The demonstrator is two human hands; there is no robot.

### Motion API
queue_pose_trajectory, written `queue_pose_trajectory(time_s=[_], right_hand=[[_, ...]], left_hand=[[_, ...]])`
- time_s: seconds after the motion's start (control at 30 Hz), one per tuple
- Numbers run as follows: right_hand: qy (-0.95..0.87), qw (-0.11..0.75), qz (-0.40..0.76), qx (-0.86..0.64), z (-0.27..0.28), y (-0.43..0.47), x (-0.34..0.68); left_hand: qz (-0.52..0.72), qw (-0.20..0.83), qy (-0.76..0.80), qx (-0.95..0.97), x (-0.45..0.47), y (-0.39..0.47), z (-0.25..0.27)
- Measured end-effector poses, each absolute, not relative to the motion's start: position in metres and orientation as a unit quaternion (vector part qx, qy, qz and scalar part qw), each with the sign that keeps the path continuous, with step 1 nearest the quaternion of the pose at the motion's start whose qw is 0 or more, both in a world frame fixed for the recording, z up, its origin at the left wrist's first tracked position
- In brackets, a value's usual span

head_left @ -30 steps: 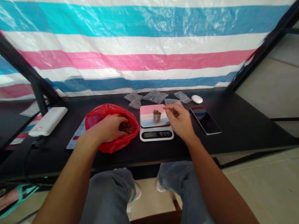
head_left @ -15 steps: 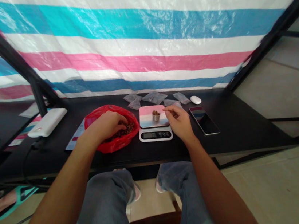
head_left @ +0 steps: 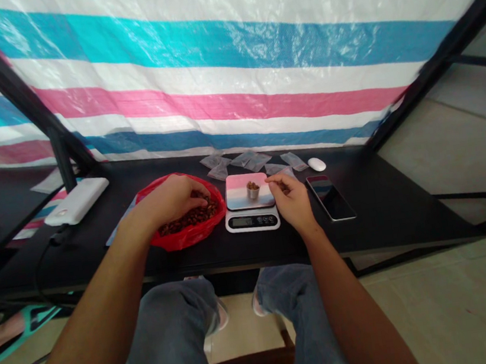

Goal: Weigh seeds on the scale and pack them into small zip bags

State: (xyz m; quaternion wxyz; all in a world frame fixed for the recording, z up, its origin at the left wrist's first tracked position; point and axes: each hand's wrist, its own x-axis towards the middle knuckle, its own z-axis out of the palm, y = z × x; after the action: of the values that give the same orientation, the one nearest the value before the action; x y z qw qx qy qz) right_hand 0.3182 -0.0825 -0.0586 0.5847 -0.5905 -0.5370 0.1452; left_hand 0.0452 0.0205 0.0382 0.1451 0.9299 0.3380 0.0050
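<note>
My left hand is over the open red plastic bag, its thumb and fingers pinched together above small dark-brown bean-like pieces. Whatever lies between those fingertips is too small to make out. A white kitchen scale stands right of the bag, its display lit, with a pink, white and blue plate. On that plate sits a small metal cup heaped with brown pieces. At the plate's right edge rests my right hand, thumb and forefinger together and the other fingers curled; something brownish shows inside it, unclear.
Several small clear zip bags lie behind the scale. A white mouse and a phone are to the right. On the left are a white power bank-like block with a cable and the black frame post. Striped sheeting hangs behind.
My left hand has lifted slightly from the brown pieces, uncovering more of them, with its fingertips drawn together. My right hand has stayed beside the scale.
</note>
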Motion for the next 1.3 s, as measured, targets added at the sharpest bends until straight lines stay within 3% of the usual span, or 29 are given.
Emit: queue_pose_trajectory(time_s=[0.3, 0.53, 0.9, 1.3], right_hand=[[-0.537, 0.59, 0.151, -0.583, -0.06, -0.083, 0.319], [-0.536, 0.587, 0.148, -0.589, -0.059, -0.083, 0.32], [-0.524, 0.586, 0.152, -0.598, -0.061, -0.085, 0.32], [-0.54, 0.585, 0.156, -0.585, -0.061, -0.084, 0.32]], left_hand=[[-0.043, 0.137, 0.368, 0.919, 0.048, 0.024, 0.039], [-0.007, 0.163, 0.329, 0.93, 0.052, 0.02, 0.046], [0.076, 0.174, 0.227, 0.955, 0.137, 0.03, 0.073], [0.013, 0.164, 0.209, 0.964, 0.162, 0.027, 0.061]])
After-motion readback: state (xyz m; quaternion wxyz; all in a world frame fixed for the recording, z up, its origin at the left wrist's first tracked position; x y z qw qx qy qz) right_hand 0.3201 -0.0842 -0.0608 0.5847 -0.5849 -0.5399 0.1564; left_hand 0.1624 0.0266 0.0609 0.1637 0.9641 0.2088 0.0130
